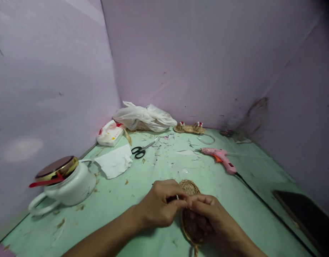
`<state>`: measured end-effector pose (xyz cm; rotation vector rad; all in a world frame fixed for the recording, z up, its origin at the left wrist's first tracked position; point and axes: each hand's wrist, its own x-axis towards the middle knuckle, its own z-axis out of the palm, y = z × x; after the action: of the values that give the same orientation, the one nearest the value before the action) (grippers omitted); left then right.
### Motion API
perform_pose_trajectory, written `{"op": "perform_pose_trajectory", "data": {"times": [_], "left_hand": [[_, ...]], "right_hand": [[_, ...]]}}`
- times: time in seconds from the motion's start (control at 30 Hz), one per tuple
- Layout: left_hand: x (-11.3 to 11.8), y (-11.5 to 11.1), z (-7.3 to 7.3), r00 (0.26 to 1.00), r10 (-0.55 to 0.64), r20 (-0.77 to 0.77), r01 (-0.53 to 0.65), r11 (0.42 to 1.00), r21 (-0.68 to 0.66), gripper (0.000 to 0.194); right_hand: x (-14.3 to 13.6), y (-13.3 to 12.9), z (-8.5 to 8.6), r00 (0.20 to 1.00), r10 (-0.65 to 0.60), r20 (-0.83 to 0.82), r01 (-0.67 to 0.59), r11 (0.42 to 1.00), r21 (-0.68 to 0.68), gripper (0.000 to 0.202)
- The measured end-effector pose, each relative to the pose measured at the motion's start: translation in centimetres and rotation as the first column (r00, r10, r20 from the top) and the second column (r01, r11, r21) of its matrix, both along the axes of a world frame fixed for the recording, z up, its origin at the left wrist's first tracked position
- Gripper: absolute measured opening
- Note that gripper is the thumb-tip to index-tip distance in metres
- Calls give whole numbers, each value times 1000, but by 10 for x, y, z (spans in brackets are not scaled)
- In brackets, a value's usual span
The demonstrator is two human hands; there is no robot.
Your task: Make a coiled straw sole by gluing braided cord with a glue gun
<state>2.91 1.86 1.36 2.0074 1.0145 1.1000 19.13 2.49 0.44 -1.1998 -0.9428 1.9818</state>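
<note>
My left hand [164, 204] and my right hand [211, 214] meet fingertip to fingertip over an oval woven straw sole [189, 187] near the front of the table. The fingers of both hands are closed in a pinch. A tiny white bit [177, 197] shows at my left fingers; what the fingertips hold is too small to name. The sole lies lengthwise under and between my hands, which hide its middle. From its near end a short braided tail [196, 250] sticks out.
A pink glue gun [220, 157] lies right with its cord trailing forward, near a dark flat object [303, 217]. Scissors [139, 152], white paper [116, 162] and a lidded white teapot [75, 185] are left. Behind are a plastic bag [145, 117], tissue pack [110, 134], decorated straw slippers [189, 129] and wire ring [206, 139].
</note>
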Motion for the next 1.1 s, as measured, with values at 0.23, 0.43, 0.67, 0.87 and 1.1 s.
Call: {"op": "perform_pose_trajectory", "data": {"times": [0.23,0.43,0.67,0.87,1.1], "left_hand": [[-4,3,-6,991,116,-60,-89,934,346,32],[-6,4,-2,993,98,-63,-67,923,379,25],[-2,-1,-7,907,178,-382,79,819,569,30],[-1,-5,-2,835,209,-508,81,868,490,19],[-2,-7,2,855,72,-514,77,962,263,14]], "right_hand": [[-2,1,7,997,-82,5,82,995,51,22],[1,2,5,990,-129,56,121,985,126,18],[-4,0,7,968,-138,208,70,951,302,19],[-1,-7,7,881,-206,426,-130,760,637,17],[5,-9,7,809,-169,563,-374,591,715,19]]}}
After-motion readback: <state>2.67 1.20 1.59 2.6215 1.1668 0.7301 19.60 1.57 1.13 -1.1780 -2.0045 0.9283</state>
